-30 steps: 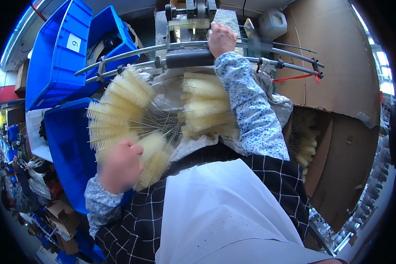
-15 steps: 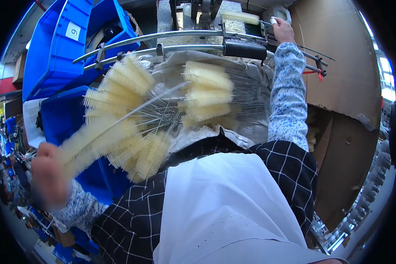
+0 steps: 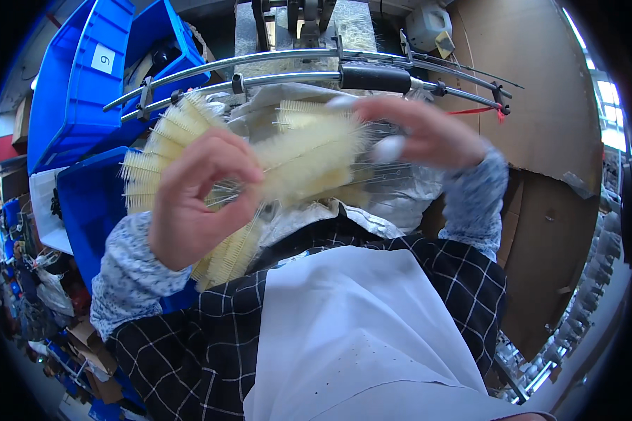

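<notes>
My left hand (image 3: 200, 193) is closed, its thumb and index fingertip pinched at the left end of a cream bristle brush (image 3: 312, 151). That brush is blurred and lies across the middle, over the other brushes. My right hand (image 3: 432, 133), smeared by motion, is at the brush's right end. White coverings show on its thumb and index fingertip, which are spread apart; whether they touch the bristles I cannot tell. Beneath lie fanned brushes with wire stems, one group (image 3: 165, 137) at the left and another partly hidden behind the held brush.
Metal rails (image 3: 288, 78) with a black roller (image 3: 376, 78) cross in front of a machine (image 3: 291, 28). Blue bins (image 3: 77, 91) stand at the left, one lower blue bin (image 3: 91, 203) beside my left sleeve. Cardboard (image 3: 534, 91) walls the right side. A whitish jug (image 3: 428, 28) sits at the back.
My left hand has come from the far left to the middle. My right hand has drawn back from the machine toward me, and the brush beside it there is gone from that spot.
</notes>
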Demonstrator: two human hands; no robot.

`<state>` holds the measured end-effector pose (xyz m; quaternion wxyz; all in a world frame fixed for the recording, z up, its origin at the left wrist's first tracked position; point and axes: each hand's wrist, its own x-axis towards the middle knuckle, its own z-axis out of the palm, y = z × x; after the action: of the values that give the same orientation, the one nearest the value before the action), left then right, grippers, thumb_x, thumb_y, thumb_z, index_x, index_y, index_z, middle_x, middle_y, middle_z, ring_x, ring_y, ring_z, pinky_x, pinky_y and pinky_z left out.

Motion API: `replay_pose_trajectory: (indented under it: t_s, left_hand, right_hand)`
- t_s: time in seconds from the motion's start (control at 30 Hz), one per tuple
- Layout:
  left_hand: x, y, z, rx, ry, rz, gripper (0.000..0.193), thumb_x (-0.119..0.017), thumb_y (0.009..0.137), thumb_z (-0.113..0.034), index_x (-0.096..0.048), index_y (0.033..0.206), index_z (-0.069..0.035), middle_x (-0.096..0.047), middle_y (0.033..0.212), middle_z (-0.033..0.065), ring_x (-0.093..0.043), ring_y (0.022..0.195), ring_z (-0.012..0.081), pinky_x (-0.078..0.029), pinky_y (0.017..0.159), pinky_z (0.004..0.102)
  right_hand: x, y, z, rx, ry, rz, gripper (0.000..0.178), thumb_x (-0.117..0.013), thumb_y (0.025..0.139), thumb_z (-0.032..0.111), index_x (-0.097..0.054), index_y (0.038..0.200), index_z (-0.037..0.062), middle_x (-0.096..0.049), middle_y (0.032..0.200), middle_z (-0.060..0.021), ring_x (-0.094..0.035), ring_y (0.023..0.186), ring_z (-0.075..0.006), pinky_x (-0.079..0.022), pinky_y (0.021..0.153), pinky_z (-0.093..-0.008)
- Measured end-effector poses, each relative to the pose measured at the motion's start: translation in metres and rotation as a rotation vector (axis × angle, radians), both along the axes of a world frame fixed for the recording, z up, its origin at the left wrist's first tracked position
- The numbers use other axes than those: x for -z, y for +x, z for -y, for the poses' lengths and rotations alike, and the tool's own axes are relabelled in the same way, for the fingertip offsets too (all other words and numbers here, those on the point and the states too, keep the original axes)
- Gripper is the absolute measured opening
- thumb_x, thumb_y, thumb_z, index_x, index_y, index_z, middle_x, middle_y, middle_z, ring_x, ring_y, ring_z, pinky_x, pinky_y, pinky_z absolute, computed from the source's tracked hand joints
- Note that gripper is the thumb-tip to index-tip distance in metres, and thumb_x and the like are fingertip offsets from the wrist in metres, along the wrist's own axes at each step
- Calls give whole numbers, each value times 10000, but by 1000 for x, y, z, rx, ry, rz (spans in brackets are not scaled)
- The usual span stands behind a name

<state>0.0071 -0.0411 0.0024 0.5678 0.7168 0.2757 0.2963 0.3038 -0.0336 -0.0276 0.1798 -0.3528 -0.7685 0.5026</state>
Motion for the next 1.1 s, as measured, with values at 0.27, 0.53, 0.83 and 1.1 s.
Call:
replay_pose_trajectory:
  t_s: [0.27,0.53,0.83,1.1]
  left_hand:
    - [17,-36,37,66,63,-566,510,-638,717,-76,-393,1163,-44,-465,1066,155,-547,878,238,-472,732,309]
    - [76,-66,107,285,-24,-1064,540,-649,702,-193,-377,1145,-49,-450,954,241,-565,738,403,-488,670,425]
    - [61,-62,104,245,-40,-1136,534,-596,650,-79,-391,1143,-95,-453,967,211,-573,688,372,-496,616,412]
    - [30,-56,70,3,297,-1111,419,-557,647,-72,-491,1059,-109,-507,901,139,-574,694,305,-484,602,373]
  right_hand:
    - [78,-2,-35,533,377,111,284,-525,792,105,-546,1075,101,-570,977,-76,-541,904,-217,-435,796,-347]
    - [128,49,-102,864,733,956,314,-527,773,130,-588,1057,249,-576,894,-4,-519,866,-210,-403,754,-373]
    - [129,49,-106,827,705,921,336,-534,764,108,-588,1061,257,-575,898,15,-503,895,-205,-382,780,-366]
    - [143,57,-138,728,672,931,284,-454,863,168,-583,1093,275,-558,1055,1,-417,1068,-171,-297,882,-372]
